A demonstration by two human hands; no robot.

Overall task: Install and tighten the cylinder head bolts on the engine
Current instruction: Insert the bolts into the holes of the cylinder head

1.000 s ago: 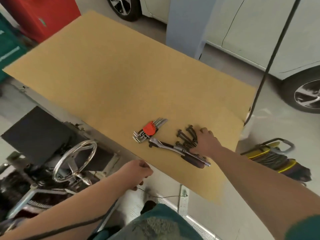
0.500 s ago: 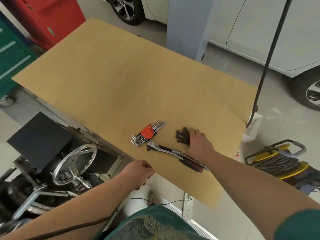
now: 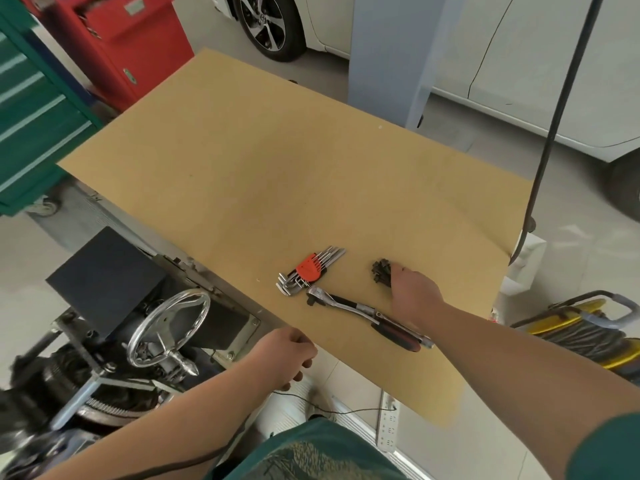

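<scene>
A bunch of dark cylinder head bolts (image 3: pixel 381 271) lies on the tan board table (image 3: pixel 277 174), and my right hand (image 3: pixel 412 294) grips them, with only their heads poking out past my fingers. A ratchet wrench (image 3: pixel 367 315) with a black and red handle lies just left of that hand. My left hand (image 3: pixel 284 356) hangs at the table's near edge with its fingers loosely curled and nothing in it. The engine on its stand (image 3: pixel 114 368), with a chrome hand wheel (image 3: pixel 169 327), sits low at the left.
A hex key set in a red holder (image 3: pixel 308 271) lies beside the ratchet head. Red (image 3: pixel 117 43) and green (image 3: pixel 31 109) tool cabinets stand at the left. A white car, a grey post (image 3: pixel 391 53), a hanging black hose (image 3: pixel 550 133) and a yellow cable reel (image 3: pixel 588 327) are around the table.
My right hand has gathered the spread bolts into a tight bunch and closed round them. The view has shifted a little; my left hand has stayed at the table edge.
</scene>
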